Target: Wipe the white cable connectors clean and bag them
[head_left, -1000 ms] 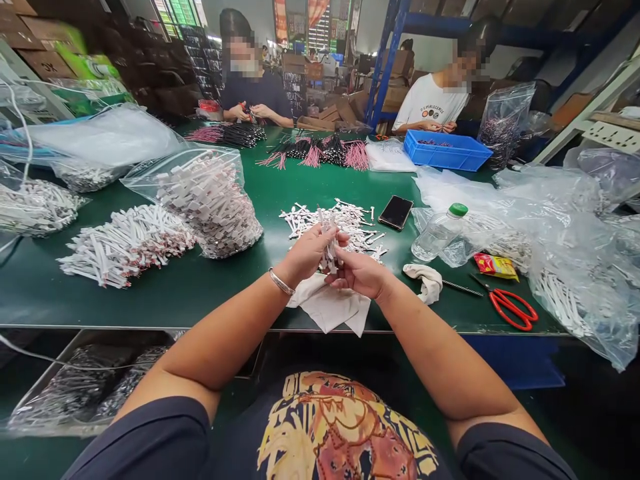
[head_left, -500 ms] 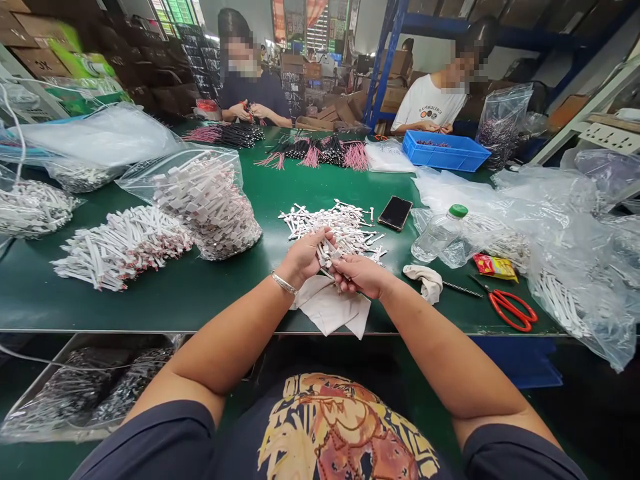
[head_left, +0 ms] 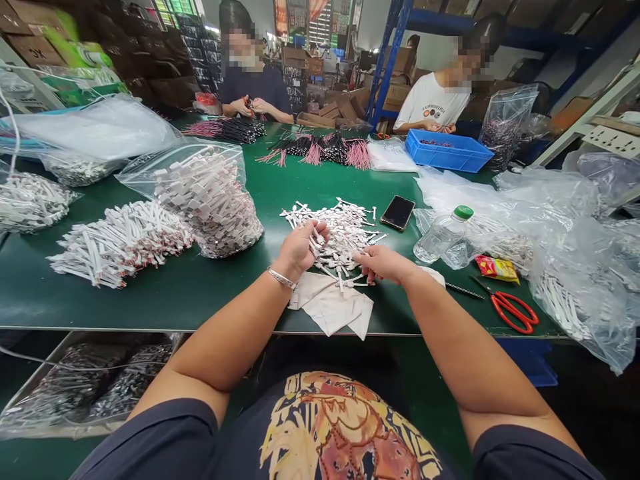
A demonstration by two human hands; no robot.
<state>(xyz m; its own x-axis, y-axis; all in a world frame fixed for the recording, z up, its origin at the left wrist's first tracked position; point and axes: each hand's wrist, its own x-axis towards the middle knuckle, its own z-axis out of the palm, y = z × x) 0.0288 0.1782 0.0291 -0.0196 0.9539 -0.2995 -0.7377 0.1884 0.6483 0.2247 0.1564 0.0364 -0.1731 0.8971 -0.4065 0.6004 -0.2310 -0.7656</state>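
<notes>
Both hands are parting since the earlier frame: the left hand (head_left: pixel 296 251) is pinching white pieces (head_left: pixel 316 243), best kept aligned; the right hand (head_left: pixel 384 263), its grip unclear, is reaching beside the pile (head_left: pixel 345 223), near the tabletop's front edge (head_left: pixel 215 327).

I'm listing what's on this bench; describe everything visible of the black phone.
The black rectangular phone lies flat at a slant on the green tabletop, its dark screen facing up, a thin brownish rim along its edge. It rests between loose white strip-like pieces and clear plastic bags; neither the left hand nor the right hand touches it.
</notes>
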